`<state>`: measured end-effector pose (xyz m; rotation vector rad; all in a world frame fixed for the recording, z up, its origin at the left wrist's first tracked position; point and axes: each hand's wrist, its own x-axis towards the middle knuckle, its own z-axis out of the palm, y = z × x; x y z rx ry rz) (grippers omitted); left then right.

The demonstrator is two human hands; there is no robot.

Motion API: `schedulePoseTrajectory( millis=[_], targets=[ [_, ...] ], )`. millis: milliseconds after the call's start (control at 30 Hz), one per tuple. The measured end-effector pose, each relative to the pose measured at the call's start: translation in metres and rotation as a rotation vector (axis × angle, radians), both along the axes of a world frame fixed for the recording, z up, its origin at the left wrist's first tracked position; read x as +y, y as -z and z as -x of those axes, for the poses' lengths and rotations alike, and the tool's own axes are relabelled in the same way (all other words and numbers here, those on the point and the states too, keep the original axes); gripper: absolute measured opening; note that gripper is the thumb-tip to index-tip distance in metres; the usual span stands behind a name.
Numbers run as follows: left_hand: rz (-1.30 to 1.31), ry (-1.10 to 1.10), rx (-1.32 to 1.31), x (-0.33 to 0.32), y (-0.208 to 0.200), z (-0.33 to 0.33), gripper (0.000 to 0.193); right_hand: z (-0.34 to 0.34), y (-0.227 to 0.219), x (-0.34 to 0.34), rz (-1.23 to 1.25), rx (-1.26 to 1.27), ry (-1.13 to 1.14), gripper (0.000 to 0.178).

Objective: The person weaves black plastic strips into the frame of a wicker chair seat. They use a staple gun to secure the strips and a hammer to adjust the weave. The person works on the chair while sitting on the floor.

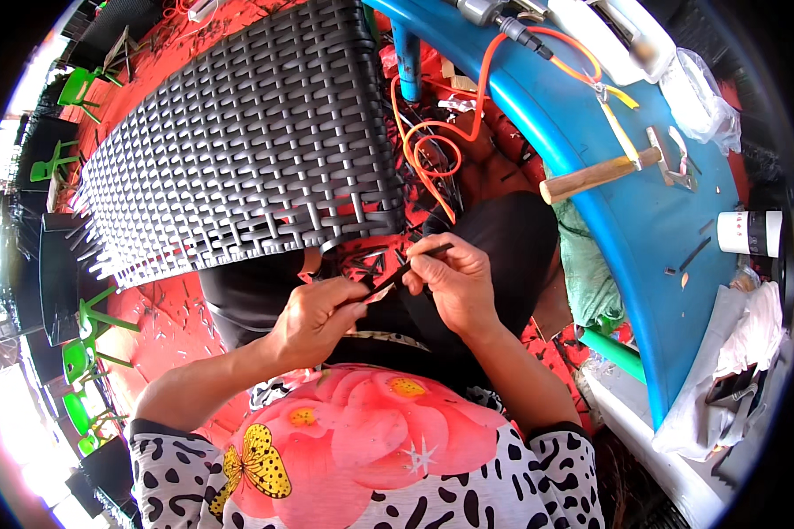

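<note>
Close in front of my body, a short dark strip [391,280] slants between my two hands. My left hand [319,319] is closed on its lower end, fingers curled in. The upper end is pinched between thumb and fingers of my right hand [454,280], and its tip pokes out past them. Just beyond my hands lies a large woven panel [247,141] of dark grey flat strands, reaching over my lap on the left. Loose strand ends fringe its far left edge. Whether the strip joins the panel I cannot tell.
At right a blue table [626,256] carries a wooden-handled hammer [595,178], a white-and-black cup [750,233] and plastic bags [699,101]. An orange hose [481,84] hangs off it in loops. Dark offcuts litter the red floor [163,322]. Green stools [78,86] stand far left.
</note>
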<state>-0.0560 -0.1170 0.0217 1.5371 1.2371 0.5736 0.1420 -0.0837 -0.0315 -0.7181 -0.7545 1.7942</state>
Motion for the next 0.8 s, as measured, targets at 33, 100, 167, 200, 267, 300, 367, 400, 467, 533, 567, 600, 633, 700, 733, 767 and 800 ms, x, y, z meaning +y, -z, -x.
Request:
schedulePoseTrajectory(
  millis=[33, 100, 167, 200, 267, 300, 367, 400, 467, 533, 567, 600, 633, 700, 733, 767, 800],
  targets=[
    [-0.024, 0.002, 0.009, 0.002, 0.006, -0.004, 0.010, 0.002, 0.004, 0.000, 0.027, 0.036, 0.032, 0.008],
    [0.045, -0.013, 0.030, 0.011, 0.003, -0.015, 0.011, 0.004, 0.002, 0.001, 0.054, -0.074, 0.104, 0.007],
    [0.210, -0.077, 0.013, 0.016, 0.014, -0.019, 0.012, -0.003, 0.010, 0.008, 0.090, -0.116, 0.085, 0.007],
    [0.292, -0.107, 0.003, 0.018, 0.021, -0.020, 0.013, -0.003, 0.014, 0.010, 0.107, -0.127, 0.117, 0.006],
    [0.281, -0.135, 0.012, 0.017, 0.040, -0.018, 0.014, -0.005, 0.019, 0.014, 0.086, -0.265, 0.056, 0.006],
    [0.274, -0.153, 0.017, 0.016, 0.051, -0.016, 0.015, -0.006, 0.022, 0.017, 0.074, -0.334, 0.022, 0.005],
    [0.298, -0.210, -0.095, 0.016, 0.074, -0.014, 0.020, -0.003, 0.029, 0.026, 0.084, -0.404, -0.012, 0.008],
    [0.351, -0.229, -0.116, 0.019, 0.077, -0.015, 0.021, -0.004, 0.031, 0.031, 0.083, -0.443, -0.045, 0.009],
    [0.421, -0.214, -0.137, 0.024, 0.089, -0.014, 0.029, -0.006, 0.036, 0.043, 0.028, -0.597, -0.124, 0.011],
    [0.517, -0.245, -0.175, 0.033, 0.099, -0.011, 0.029, -0.007, 0.044, 0.058, -0.052, -0.746, -0.214, 0.010],
    [0.564, -0.267, -0.196, 0.036, 0.101, -0.010, 0.030, -0.006, 0.045, 0.064, -0.113, -0.846, -0.261, 0.010],
    [0.572, -0.326, -0.145, 0.039, 0.098, -0.014, 0.027, -0.006, 0.038, 0.070, -0.109, -0.885, -0.303, 0.008],
    [0.564, -0.314, -0.175, 0.042, 0.103, -0.012, 0.024, -0.004, 0.039, 0.074, -0.042, -0.839, -0.306, 0.007],
    [0.543, -0.294, -0.239, 0.051, 0.109, -0.009, 0.019, 0.001, 0.041, 0.079, 0.086, -0.750, -0.312, 0.005],
    [0.565, -0.291, -0.161, 0.053, 0.108, -0.006, 0.016, 0.003, 0.043, 0.079, 0.144, -0.670, -0.297, 0.004],
    [0.536, -0.299, -0.176, 0.054, 0.117, -0.002, 0.016, 0.005, 0.050, 0.078, 0.152, -0.539, -0.301, 0.004],
    [0.506, -0.309, -0.190, 0.051, 0.133, 0.006, 0.016, 0.006, 0.061, 0.076, 0.159, -0.407, -0.306, 0.004]
  ],
)
